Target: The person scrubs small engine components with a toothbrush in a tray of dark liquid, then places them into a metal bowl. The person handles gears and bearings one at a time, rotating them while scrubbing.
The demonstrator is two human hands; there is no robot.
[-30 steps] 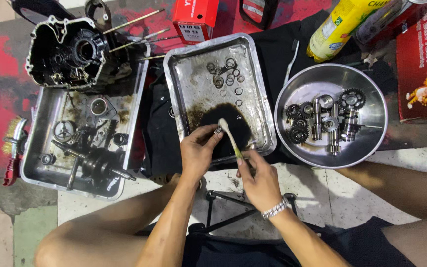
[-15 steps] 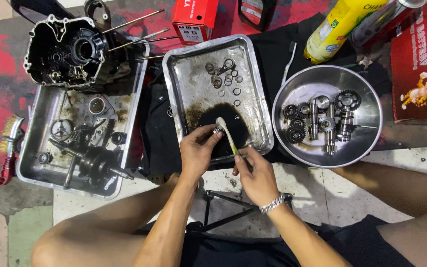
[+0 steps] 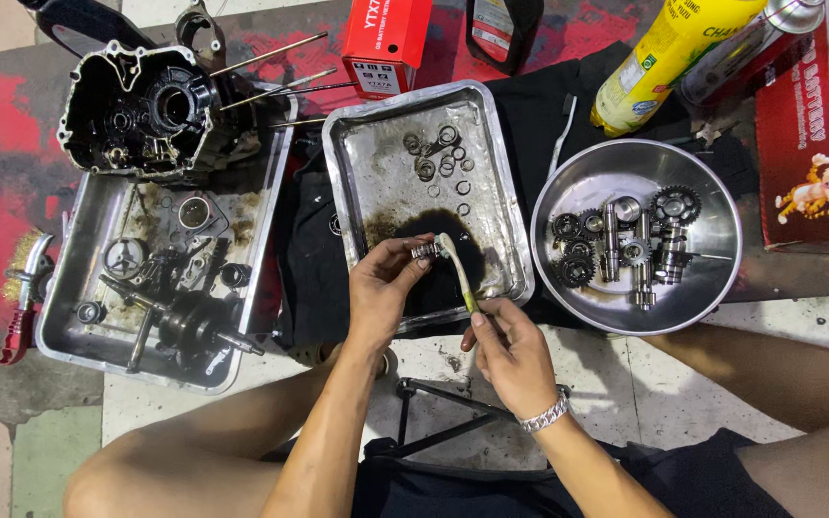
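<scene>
The slim toothbrush with a pale head and green handle (image 3: 457, 271) lies on a diagonal, its long axis running from the bristle end, which points toward the far left, down to the handle end near the person. The right hand (image 3: 509, 353) is closed around the lower handle, thumb and fingers pinched together on it. The bristles touch a small ring-shaped metal part (image 3: 422, 251), ribbed and dull grey, which the left hand (image 3: 384, 290) clamps between thumb and fingertips. Both hands work above the near edge of the rectangular stainless-steel tray (image 3: 357, 163), over a pool of dark liquid (image 3: 434, 259) in its near half; loose metal rings and washers (image 3: 438, 153) lie toward its far edge. Just right of that tray stands a round steel bowl (image 3: 712, 278) carrying toothed gears and shafts (image 3: 626, 245). To the left, a second rectangular steel tray (image 3: 74, 331), grimy inside, carries a dark crankshaft assembly (image 3: 184, 326), and a black cast engine case (image 3: 141, 110) rests on its far end. A metal link bracelet (image 3: 544, 417) circles the right wrist.
</scene>
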